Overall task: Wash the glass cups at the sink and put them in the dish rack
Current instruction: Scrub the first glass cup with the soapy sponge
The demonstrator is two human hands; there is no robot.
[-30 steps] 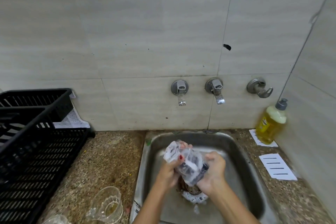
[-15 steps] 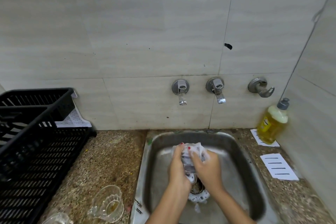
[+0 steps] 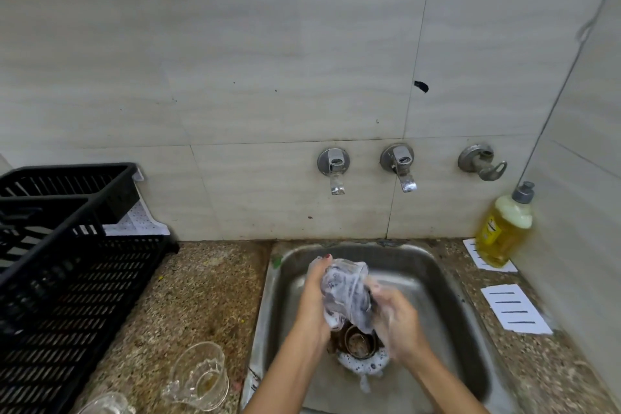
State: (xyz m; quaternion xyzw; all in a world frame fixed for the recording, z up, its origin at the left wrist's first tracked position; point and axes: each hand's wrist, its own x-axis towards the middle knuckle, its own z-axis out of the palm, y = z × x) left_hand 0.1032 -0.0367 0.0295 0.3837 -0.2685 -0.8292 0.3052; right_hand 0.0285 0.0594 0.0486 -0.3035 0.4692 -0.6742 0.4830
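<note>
A soapy glass cup [image 3: 346, 296] is held tilted over the steel sink [image 3: 447, 292], just above the drain [image 3: 359, 343]. My left hand [image 3: 314, 306] grips its left side. My right hand [image 3: 398, 323], covered in foam, presses against its right side; whether it holds a sponge is hidden by suds. Two more glass cups stand on the counter left of the sink: one with a handle [image 3: 200, 376] and one cut off at the bottom edge [image 3: 107, 405]. The black dish rack [image 3: 64, 286] fills the left side.
Two taps [image 3: 334, 171] [image 3: 401, 168] and a third valve [image 3: 480, 161] stick out of the tiled wall above the sink. A yellow dish soap bottle [image 3: 504, 228] stands at the right corner, with white paper labels [image 3: 515, 309] on the speckled counter.
The cup has turned in my hands: it was tilted with the mouth to the left, then pressed between both hands, and now tilts with the rim up and right. Both hands shifted slightly.
</note>
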